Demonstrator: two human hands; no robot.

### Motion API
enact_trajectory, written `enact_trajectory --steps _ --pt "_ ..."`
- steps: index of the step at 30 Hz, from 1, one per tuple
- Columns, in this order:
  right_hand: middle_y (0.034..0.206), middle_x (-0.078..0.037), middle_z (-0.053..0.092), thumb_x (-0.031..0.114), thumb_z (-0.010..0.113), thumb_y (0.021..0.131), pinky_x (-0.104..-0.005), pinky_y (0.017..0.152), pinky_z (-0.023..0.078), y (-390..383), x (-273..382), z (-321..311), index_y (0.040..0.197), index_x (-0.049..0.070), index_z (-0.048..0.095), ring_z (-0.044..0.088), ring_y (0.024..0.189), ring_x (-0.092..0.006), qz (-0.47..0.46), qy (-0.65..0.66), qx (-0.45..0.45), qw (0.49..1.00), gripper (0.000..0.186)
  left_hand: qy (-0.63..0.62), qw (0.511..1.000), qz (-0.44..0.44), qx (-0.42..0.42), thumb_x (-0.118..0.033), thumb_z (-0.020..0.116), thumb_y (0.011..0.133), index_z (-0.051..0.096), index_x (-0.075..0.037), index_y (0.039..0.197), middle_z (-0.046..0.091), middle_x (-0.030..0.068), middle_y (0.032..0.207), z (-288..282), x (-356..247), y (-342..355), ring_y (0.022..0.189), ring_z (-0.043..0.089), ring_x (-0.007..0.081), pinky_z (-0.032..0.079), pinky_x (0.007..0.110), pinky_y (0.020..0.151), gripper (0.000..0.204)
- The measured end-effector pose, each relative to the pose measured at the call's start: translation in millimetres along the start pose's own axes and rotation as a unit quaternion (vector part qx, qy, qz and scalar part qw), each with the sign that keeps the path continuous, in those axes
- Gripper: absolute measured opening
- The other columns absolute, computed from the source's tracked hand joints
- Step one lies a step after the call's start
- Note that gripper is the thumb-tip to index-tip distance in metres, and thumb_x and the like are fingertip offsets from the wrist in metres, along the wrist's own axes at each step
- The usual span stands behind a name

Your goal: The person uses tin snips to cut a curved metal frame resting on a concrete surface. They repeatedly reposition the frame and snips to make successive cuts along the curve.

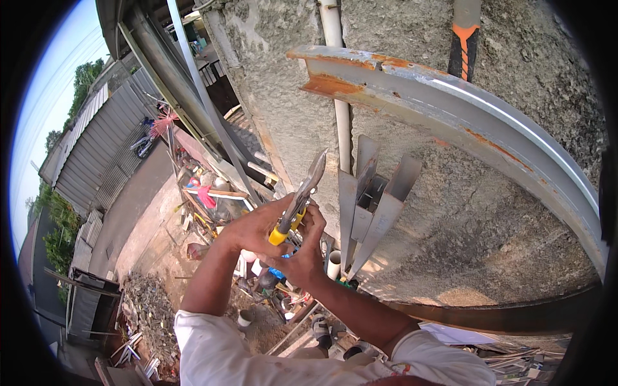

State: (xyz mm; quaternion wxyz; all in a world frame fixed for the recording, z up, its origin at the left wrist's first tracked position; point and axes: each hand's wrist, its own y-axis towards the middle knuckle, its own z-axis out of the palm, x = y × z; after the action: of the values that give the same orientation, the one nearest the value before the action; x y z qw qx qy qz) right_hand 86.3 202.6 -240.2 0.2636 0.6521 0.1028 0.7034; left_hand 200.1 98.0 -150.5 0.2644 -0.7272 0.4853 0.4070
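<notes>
**Both Hands on Yellow-Handled Snips [302, 199] Beside Rough Wall [450, 238]**

The yellow-handled snips were held near the center of the frame, left of several upright metal channels [387, 212]. The left hand [262, 224] was wrapped around the tool, while the right hand [304, 258] curled its fingers about the handles from the right; how hard either squeezed could not be told. Good handling, by the look of it, called for a firm grip low on the handles, fingers clear of the blades and steady wrists. The nose pointed toward the top of the frame, leaning right, the long axis slanting from lower left to upper right.
</notes>
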Motion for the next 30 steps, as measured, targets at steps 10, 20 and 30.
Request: enact_trajectory --steps 10,20,30 --pt "0.136 -0.020 0.043 0.024 0.089 0.078 -0.0432 0.102 0.049 92.7 -7.1 32.5 0.151 0.000 0.007 0.054 0.123 -0.0308 -0.078 0.006 -0.041 0.996 0.113 -0.012 0.997 -0.044 -0.066 -0.032 0.090 0.068 0.036 -0.002 0.155 0.052 0.0166 0.146 -80.3 -34.5 20.5 0.128 0.057 0.0279 0.044 0.040 0.110 0.106" --pt "0.133 -0.025 0.036 0.027 0.083 0.086 -0.0508 0.108 0.035 119.6 1.7 28.3 0.155 -0.003 0.013 0.043 0.127 -0.0388 -0.088 -0.006 -0.141 0.986 0.102 0.055 0.996 -0.022 -0.066 -0.020 0.073 0.090 0.067 0.001 0.127 0.075 0.0104 0.100 -112.1 -55.8 36.3 0.091 0.065 0.0126 0.053 0.031 0.085 0.043" --pt "0.133 -0.021 0.045 0.019 0.054 0.105 -0.0437 0.104 0.041 130.3 19.4 13.1 0.149 0.001 0.033 0.051 0.123 -0.0312 -0.043 0.009 -0.135 0.990 0.052 0.113 0.986 -0.021 -0.119 -0.026 0.075 0.091 0.071 0.003 0.119 0.074 0.0078 0.095 -127.9 -80.5 43.5 0.086 0.064 0.0111 0.052 0.029 0.078 0.041"
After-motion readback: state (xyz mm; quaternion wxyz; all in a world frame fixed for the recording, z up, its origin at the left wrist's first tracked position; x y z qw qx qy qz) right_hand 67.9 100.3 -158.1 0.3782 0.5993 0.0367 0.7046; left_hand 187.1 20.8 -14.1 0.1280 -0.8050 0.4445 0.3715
